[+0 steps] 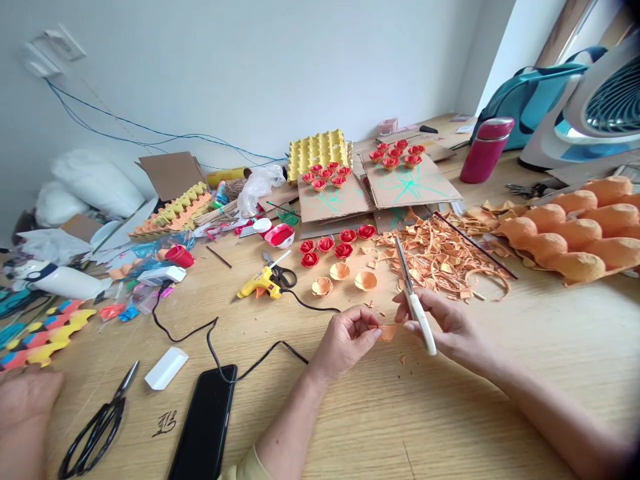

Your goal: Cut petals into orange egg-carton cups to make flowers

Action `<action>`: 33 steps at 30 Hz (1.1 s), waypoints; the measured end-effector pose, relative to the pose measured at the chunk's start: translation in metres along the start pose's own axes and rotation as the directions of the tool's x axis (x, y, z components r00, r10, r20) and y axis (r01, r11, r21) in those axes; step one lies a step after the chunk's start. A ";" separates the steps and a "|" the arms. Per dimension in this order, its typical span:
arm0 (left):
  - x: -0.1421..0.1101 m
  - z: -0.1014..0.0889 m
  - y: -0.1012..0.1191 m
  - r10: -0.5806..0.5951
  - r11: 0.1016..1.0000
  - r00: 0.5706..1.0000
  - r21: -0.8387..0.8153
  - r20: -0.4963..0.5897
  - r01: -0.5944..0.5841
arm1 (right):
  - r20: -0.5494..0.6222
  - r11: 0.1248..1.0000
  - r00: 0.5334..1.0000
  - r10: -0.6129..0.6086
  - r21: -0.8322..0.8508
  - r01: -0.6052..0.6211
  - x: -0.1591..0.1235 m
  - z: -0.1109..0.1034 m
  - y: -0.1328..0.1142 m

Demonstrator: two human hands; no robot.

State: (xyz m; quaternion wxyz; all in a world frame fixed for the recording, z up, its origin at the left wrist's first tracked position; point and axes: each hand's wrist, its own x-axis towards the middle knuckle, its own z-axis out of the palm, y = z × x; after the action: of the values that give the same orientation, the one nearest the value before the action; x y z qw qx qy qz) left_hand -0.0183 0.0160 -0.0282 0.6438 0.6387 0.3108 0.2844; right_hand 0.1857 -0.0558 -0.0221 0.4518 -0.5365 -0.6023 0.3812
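Note:
My left hand [349, 340] pinches a small cut piece of orange egg carton [387, 332] between thumb and fingers. Scissors with a white handle [423, 323] are in my right hand [447, 327], blades pointing up and away, just right of that piece. Beyond my hands sit several plain orange carton cups [366, 281] and several red-painted paper flowers [343, 251]. A large heap of orange carton scraps [440, 257] lies past my right hand.
A yellow glue gun [260, 283] with a black cord, a phone [205, 423] and black scissors [100, 427] lie to the left. Another person's hand [30, 393] rests at the left edge. Orange egg cartons [575, 230] and a pink bottle [486, 152] stand right.

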 end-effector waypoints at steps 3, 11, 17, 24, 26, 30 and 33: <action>-0.001 0.000 -0.005 0.018 0.997 0.999 0.073 0.047 -0.022 | 0.026 1.000 1.000 -0.014 0.022 0.013 0.001 0.006 -0.003; 0.000 0.002 -0.004 0.076 0.997 0.997 0.030 -0.034 -0.075 | 0.141 0.976 0.988 0.063 0.196 -0.091 0.000 0.024 -0.008; -0.001 0.004 -0.004 0.054 0.990 0.998 -0.133 0.026 -0.051 | 0.053 0.958 0.997 0.064 0.276 -0.076 0.001 0.025 0.002; 0.001 0.011 -0.008 -0.055 0.890 0.996 -0.449 0.070 0.081 | -0.016 0.885 0.990 0.139 0.452 -0.117 0.006 0.021 0.002; 0.001 0.010 -0.005 -0.101 0.858 0.993 -0.500 0.062 0.118 | -0.006 0.879 0.990 0.142 0.460 -0.123 0.007 0.023 0.002; 0.000 0.011 -0.001 -0.155 0.803 0.986 -0.574 0.061 0.162 | -0.024 0.896 0.990 0.140 0.429 -0.116 0.005 0.030 0.006; 0.000 0.016 0.000 -0.157 0.799 0.987 -0.586 0.019 0.138 | -0.068 0.927 0.991 0.116 0.365 -0.084 0.003 0.033 0.006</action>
State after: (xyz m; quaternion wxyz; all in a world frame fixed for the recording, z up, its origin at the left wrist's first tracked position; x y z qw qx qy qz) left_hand -0.0060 0.0052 -0.0287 0.8242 0.3791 0.2669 0.3251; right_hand 0.1559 -0.0514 -0.0374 0.5490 -0.4908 -0.4731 0.4836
